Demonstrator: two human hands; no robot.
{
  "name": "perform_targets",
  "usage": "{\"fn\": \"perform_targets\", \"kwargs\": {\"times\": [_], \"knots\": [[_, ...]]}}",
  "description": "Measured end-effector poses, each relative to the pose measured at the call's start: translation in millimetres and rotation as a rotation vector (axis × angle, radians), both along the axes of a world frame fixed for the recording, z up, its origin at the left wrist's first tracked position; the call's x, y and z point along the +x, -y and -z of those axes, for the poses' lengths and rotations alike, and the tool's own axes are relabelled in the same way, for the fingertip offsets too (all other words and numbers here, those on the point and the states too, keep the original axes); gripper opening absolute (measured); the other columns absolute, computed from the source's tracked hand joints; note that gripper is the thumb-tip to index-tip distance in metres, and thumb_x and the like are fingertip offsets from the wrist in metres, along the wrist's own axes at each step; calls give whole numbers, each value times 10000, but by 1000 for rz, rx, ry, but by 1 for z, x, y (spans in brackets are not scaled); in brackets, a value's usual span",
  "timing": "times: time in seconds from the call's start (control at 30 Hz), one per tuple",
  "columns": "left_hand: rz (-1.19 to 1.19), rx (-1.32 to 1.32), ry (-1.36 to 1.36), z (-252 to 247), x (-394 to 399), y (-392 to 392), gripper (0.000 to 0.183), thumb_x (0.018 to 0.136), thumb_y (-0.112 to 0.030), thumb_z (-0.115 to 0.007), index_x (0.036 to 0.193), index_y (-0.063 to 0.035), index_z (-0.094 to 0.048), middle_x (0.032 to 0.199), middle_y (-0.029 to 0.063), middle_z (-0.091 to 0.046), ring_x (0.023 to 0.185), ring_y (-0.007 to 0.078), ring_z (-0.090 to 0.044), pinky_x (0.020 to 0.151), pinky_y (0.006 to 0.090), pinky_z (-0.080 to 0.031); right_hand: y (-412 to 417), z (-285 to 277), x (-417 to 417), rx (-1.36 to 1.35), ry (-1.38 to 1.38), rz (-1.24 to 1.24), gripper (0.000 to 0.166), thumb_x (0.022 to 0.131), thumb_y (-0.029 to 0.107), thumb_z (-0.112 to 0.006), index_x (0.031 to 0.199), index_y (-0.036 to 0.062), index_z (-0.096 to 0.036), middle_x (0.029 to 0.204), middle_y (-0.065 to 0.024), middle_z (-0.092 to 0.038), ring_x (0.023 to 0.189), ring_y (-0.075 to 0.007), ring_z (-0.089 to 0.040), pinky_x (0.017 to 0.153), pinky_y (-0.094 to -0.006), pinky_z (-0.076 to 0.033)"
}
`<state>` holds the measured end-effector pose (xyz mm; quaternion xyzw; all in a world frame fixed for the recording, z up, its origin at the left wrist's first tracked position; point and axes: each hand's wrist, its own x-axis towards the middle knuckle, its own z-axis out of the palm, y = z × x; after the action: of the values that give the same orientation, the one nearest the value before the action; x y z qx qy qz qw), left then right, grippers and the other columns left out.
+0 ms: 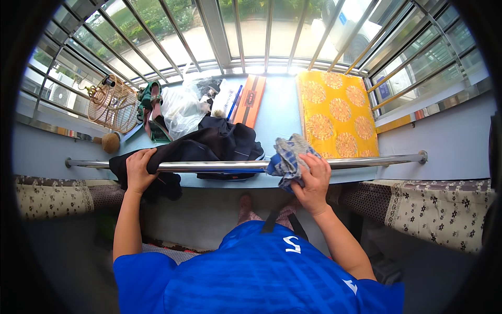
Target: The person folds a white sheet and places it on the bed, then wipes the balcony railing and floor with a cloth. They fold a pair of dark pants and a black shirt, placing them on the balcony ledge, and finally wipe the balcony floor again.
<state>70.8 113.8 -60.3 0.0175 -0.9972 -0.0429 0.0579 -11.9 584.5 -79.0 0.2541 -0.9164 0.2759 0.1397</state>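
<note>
A crumpled blue-and-grey checked cloth (289, 159) is held in my right hand (315, 181), up against a shiny metal rail (211, 167) that runs crosswise before me. Near the rail's left end, my left hand (140, 169) grips a dark fabric garment (213, 139). Part of that garment drapes over the rail, and the rest lies bunched on the light-blue ledge (279, 110) behind it. My fingertips on the cloth are partly buried in its folds.
Left on the ledge are a wire cage (117, 108), a green strapped item (155, 114) and a white plastic bag (182, 110). An orange box (250, 100) lies mid-ledge; a folded yellow brocade cushion (339, 114) lies right. Metal window bars (268, 35) stand behind. Patterned fabric (439, 212) hangs below, right.
</note>
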Motion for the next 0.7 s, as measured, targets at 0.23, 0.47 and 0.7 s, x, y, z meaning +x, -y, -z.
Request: {"fn": "perform_targets", "kwargs": {"times": [0.23,0.47,0.7], "knots": [[72,37,-85,6,2,3,600,572,-112,-729,1154,-118,-583,1086,80,-601,1032,279,-551,904,381,-377,229,19,32,-206,-201,-456,264,771,139,-548,1024,176,-613,1202,-84,-521,1153,-252,-472,979,-435,-344],[120,87,-118,11,7,9,613,596,-103,-751,1177,-89,-556,1066,108,-592,1013,318,-552,893,406,-402,151,28,30,-185,-187,-405,282,789,106,-526,1027,218,-630,1285,-28,-514,1206,-213,-457,1031,-409,-316],[47,57,142,-4,3,5,752,589,-301,-794,1262,-101,-525,1194,123,-564,1138,329,-502,976,432,-370,-88,41,72,-321,44,281,414,623,-35,-558,1012,79,-645,1156,-89,-581,1066,-287,-552,846,-373,-462]]}}
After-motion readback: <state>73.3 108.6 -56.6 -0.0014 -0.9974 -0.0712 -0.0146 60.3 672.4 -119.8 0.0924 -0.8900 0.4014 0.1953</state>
